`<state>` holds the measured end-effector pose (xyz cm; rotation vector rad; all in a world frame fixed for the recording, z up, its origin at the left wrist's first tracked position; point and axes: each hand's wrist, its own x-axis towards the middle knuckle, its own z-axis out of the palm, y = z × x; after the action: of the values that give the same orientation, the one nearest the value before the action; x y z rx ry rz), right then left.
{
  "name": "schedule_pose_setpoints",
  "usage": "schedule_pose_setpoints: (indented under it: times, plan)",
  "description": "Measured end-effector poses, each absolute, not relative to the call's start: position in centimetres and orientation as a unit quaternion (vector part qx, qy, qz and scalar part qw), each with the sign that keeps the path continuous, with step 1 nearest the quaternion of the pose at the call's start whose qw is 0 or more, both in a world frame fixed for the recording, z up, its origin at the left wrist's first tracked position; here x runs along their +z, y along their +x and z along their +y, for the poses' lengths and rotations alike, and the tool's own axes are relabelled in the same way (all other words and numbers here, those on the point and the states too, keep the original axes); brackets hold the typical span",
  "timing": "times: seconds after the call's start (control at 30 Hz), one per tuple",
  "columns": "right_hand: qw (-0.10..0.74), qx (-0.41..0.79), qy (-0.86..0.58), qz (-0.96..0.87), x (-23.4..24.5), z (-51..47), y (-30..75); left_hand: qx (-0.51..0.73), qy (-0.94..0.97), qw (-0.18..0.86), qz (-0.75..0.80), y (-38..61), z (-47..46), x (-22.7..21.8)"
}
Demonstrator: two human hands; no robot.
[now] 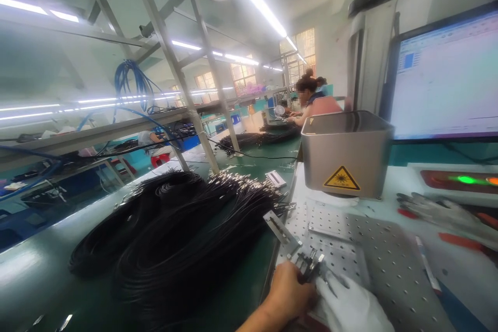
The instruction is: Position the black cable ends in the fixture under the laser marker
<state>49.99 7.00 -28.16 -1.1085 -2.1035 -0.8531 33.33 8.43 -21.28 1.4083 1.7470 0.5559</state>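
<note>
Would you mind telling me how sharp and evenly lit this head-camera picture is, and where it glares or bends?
Head view: the ceiling tube lights blow out to white glare; the straight grey metal shelf posts lean and bow from wide-angle distortion; the bare left hand and white-gloved right hand are softly blurred at the bottom edge; the bright computer monitor looks washed out.

black cable coils [175, 238], green bench [35, 280], white glove [350, 306], yellow-black laser label [341, 178]

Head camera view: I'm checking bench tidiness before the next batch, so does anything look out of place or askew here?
Mostly orderly. The black cable bundles sprawl loosely over the green bench, their ends reaching the perforated plate. A pen lies askew on that plate. The left hand and the gloved right hand hold connector ends.
</note>
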Motion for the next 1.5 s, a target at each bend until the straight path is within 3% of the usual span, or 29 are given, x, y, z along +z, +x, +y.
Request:
schedule_pose_setpoints:
  times: [0.1, 0.3, 0.63, 0.87, 1.2, 1.5]
  plan:
    - [0.283, -0.289, -0.417, -0.814, -29.2, 7.5, 50.1, 0.183, 0.602, 0.327, 0.705, 33.3, 8.2, -19.6]
    - [0.265, -0.205, -0.439, -0.833, -30.6, 8.2, 50.5, 0.253, 0.514, 0.509, 0.643, 31.7, 8.9, -20.3]
    - [0.284, -0.23, -0.433, -0.824, -30.7, 8.1, 50.6, 0.234, 0.601, 0.356, 0.676, 32.3, 7.3, -18.5]
    - [0.29, -0.238, -0.433, -0.819, -30.6, 8.1, 50.4, 0.255, 0.561, 0.418, 0.667, 31.5, 7.7, -20.3]
    - [0.262, -0.181, -0.458, -0.83, -30.7, 8.0, 50.2, 0.106, 0.584, 0.302, 0.746, 33.0, 7.1, -17.6]
    - [0.271, -0.2, -0.44, -0.832, -30.6, 8.0, 50.6, 0.125, 0.611, 0.311, 0.717, 32.6, 7.5, -18.2]
